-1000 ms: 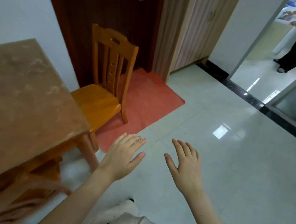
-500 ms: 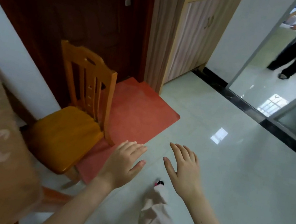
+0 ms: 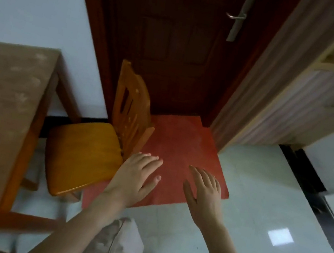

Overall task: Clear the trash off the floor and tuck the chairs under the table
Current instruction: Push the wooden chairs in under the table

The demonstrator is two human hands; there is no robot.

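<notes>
A wooden chair (image 3: 84,153) with an orange seat and slatted back stands pulled out from the brown-topped table (image 3: 1,112) on the left, its seat facing the table. My left hand (image 3: 136,178) hovers open just right of the chair's backrest, close to its lower edge, fingers spread, holding nothing. My right hand (image 3: 203,194) is open too, further right over the red mat (image 3: 182,146). No trash shows on the visible floor.
A dark wooden door (image 3: 174,40) with a metal handle (image 3: 238,18) stands behind the chair. A striped cabinet (image 3: 296,98) is at the right. Pale glossy floor tiles (image 3: 256,215) spread to the right, with a black threshold strip (image 3: 314,191) beyond. My trouser leg (image 3: 122,243) shows below.
My view has swung left and closer to the chair and door. Both open hands now hang over the mat beside the backrest. The person in the doorway has left the view.
</notes>
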